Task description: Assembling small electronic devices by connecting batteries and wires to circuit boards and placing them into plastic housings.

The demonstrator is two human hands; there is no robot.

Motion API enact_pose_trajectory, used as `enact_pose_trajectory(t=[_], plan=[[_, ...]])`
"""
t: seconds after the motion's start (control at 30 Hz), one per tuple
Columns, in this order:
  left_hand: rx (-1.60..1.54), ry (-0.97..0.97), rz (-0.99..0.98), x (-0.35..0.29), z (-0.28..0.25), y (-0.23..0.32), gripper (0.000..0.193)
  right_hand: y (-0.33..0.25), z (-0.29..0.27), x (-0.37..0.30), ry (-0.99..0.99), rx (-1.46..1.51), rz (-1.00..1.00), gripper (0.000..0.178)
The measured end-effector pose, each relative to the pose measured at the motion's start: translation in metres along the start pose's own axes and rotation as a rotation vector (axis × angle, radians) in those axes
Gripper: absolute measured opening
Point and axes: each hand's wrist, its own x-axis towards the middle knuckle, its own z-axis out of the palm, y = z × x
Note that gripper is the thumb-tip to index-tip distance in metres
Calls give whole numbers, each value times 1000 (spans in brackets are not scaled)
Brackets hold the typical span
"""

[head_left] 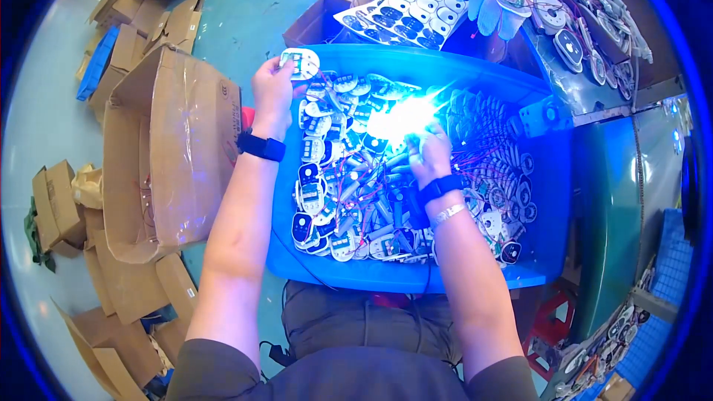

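Observation:
My left hand (273, 95) pinches a white rounded plate with dark cells (304, 64) at the far left corner of a large blue plastic bin (349, 275). Over the bin's middle, my right hand (431, 150) has its fingers closed beside an intensely bright lit module (403, 119). The glare washes out the module's shape and hides the fingertips. Below both hands the bin holds many small white electronic assemblies (343, 245), grey cylinders and red and black wires. Along its right side, similar rounded pieces (512, 150) lie in overlapping rows.
A tall open cardboard box (189, 156) stands left of the bin, with flattened cartons (126, 289) around it. Beyond the bin lies a sheet of printed oval pieces (416, 0). A grey glove (486, 4) and wired parts cover the bench (549, 85) at the far right.

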Motion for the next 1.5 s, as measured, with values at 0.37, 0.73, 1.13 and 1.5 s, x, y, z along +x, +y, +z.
enact_pose_trajectory(t=[0.37, 0.73, 1.13, 1.5], plan=[[206, 30, 146, 32, -24, -29, 26, 20, -21, 37, 5, -204, 189, 33], [645, 57, 332, 58, -60, -44, 34, -18, -14, -11, -23, -448, 220, 19], [687, -209, 461, -94, -51, 0, 23, -73, -72, -150, -131, -618, 28, 14], [1603, -717, 288, -166, -61, -47, 27, -82, -90, -199, -159, -847, -155, 13]])
